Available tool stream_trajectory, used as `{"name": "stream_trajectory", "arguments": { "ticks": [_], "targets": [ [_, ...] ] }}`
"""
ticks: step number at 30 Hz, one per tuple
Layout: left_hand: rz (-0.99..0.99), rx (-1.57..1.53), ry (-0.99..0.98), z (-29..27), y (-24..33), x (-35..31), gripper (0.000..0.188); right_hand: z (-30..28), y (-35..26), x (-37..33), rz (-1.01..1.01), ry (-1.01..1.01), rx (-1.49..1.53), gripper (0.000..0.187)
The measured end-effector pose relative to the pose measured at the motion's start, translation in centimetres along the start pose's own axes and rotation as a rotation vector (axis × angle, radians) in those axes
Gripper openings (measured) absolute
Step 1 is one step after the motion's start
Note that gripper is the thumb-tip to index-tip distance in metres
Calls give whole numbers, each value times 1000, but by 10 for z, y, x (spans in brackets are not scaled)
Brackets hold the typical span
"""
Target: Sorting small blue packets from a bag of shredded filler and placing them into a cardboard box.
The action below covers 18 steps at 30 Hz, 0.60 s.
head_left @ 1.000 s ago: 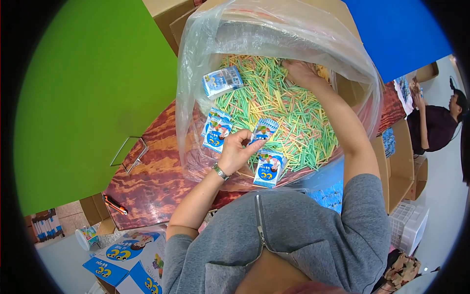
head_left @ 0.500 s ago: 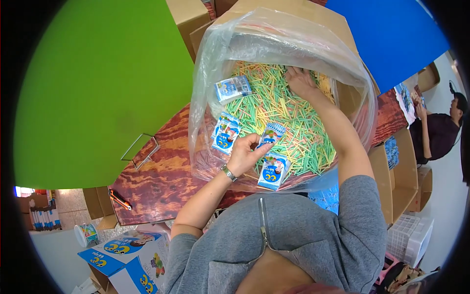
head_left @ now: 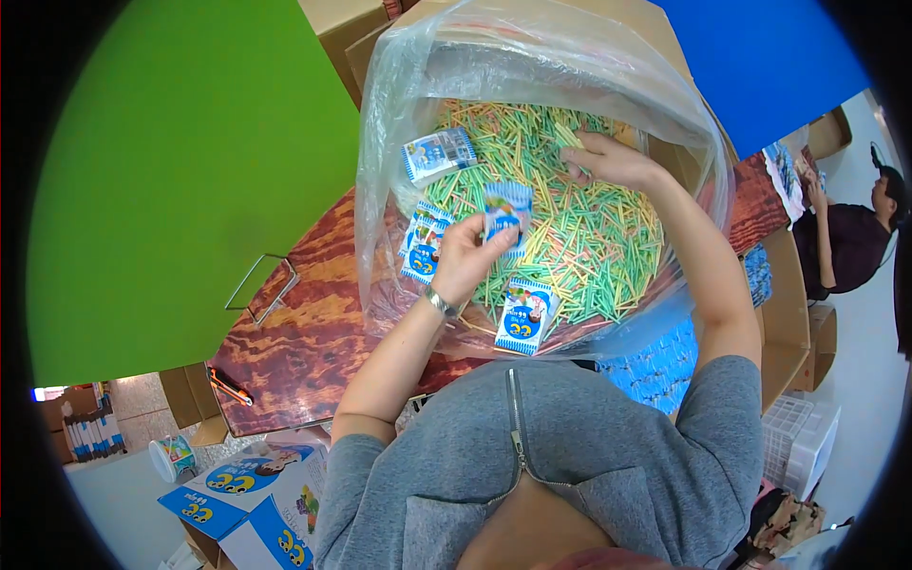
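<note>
My left hand [head_left: 465, 261], with a metal watch on the wrist, pinches a small blue-and-white packet [head_left: 507, 204] upright over a heap of thin pastel sticks [head_left: 598, 252]. The sticks are green, yellow and pink and lie in a large clear plastic bag [head_left: 385, 123]. At the far right of the heap, my right hand [head_left: 613, 163] has curled fingers round a few yellow-green sticks [head_left: 567, 136]. Similar packets rest on the heap and bag: one far left [head_left: 440, 156], some overlapping at left [head_left: 425, 245], and another near my body [head_left: 525, 315].
The open bag sits against a cardboard box [head_left: 608, 21] on a red wood-grain table [head_left: 294, 347]. A bent metal frame [head_left: 261, 290] and an orange cutter [head_left: 231, 387] lie at left. Green [head_left: 199, 190] and blue [head_left: 760, 66] panels flank the bag. A person [head_left: 850, 242] sits at far right.
My right hand has lifted out of the sticks and come nearer, with a few sticks in its fingers. My left hand has raised its packet and moved it slightly farther away and left.
</note>
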State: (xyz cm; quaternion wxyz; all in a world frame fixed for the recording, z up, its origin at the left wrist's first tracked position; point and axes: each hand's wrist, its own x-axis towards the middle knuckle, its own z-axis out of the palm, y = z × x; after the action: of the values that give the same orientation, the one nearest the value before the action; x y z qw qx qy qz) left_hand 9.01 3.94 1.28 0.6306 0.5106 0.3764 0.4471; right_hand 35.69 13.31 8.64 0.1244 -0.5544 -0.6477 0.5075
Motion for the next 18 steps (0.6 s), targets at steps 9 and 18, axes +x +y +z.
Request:
{"name": "stream_trajectory", "arguments": {
  "ticks": [9,18],
  "targets": [
    [-30,-318,-239,20,7,52,25,43,14,-19,96,-439,630,20],
    [124,271,104,-8,-7,19,13,34,-37,-53,-109,-144,37,30]
  ]
}}
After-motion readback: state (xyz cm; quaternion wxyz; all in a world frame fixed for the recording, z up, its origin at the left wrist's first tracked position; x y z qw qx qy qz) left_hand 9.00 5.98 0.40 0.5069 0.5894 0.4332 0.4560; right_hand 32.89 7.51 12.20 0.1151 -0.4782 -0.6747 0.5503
